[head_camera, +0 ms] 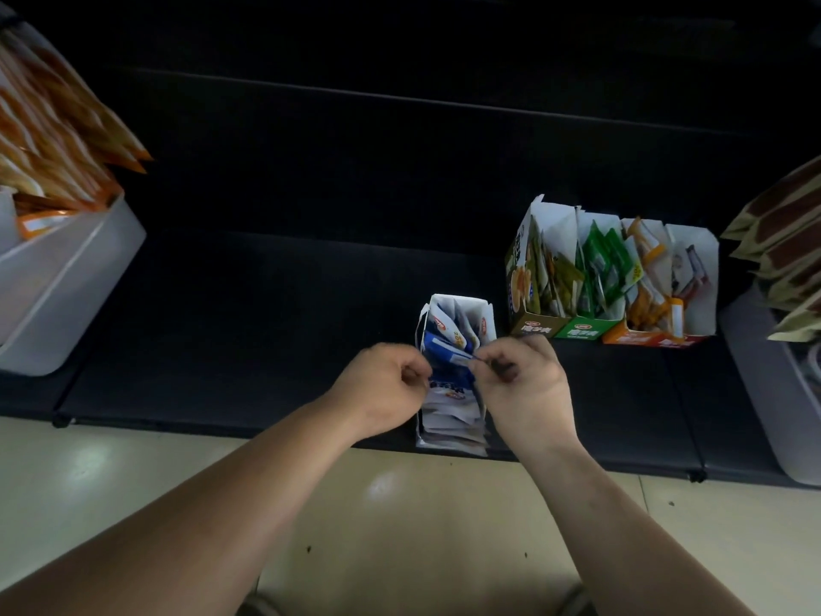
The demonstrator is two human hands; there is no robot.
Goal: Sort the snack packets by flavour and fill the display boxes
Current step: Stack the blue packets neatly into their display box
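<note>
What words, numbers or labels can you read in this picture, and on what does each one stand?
"20", with what follows it blurred: on a blue packet in the white box.
White Chinese characters, too blurred to read: on the front panels of the olive box, green box and orange box.
Small logos and print on the other packets: too small to read.

I see the near box [457,301] of packets [444,344] at the tabletop's [266,326] front edge. The row of boxes [622,333] stands behind, to its right.
</note>
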